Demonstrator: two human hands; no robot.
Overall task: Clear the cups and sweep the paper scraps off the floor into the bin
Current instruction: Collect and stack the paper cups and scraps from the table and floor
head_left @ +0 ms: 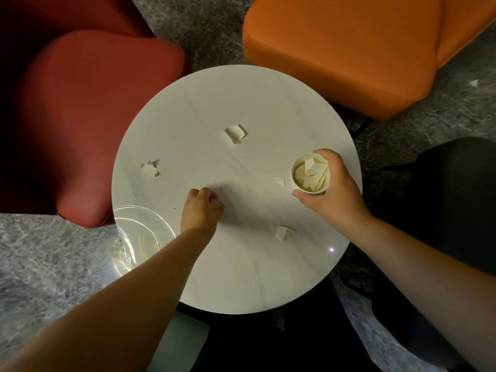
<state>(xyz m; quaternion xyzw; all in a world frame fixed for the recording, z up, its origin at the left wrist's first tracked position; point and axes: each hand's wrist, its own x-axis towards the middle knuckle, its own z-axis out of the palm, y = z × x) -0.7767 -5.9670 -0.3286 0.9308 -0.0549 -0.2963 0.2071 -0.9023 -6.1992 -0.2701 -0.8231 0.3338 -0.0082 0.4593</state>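
Landmark taken as the round white tabletop [241, 108]. The right hand [332, 189] gripped a small white paper cup [295, 181] near the table's right edge, thumb and fingers curled round its wall; the cup was upright and held several pale torn paper scraps [312, 175]. The left hand [201, 208], left of table centre, had its fingers curled down onto the surface; whether they pinched a scrap could not be told. Loose scraps were on the table: one above centre [235, 133], one toward the left edge [150, 169], a small one just left of the cup [279, 180], one in the lower part [281, 232]. A clear plastic cup [142, 234] sat at the table's lower-left edge, untouched. One white scrap [474, 82] lay on the grey floor well right of the table. Judgement: collection partly done; table scraps, both cups and the floor scrap remained, and no bin or broom was in view.
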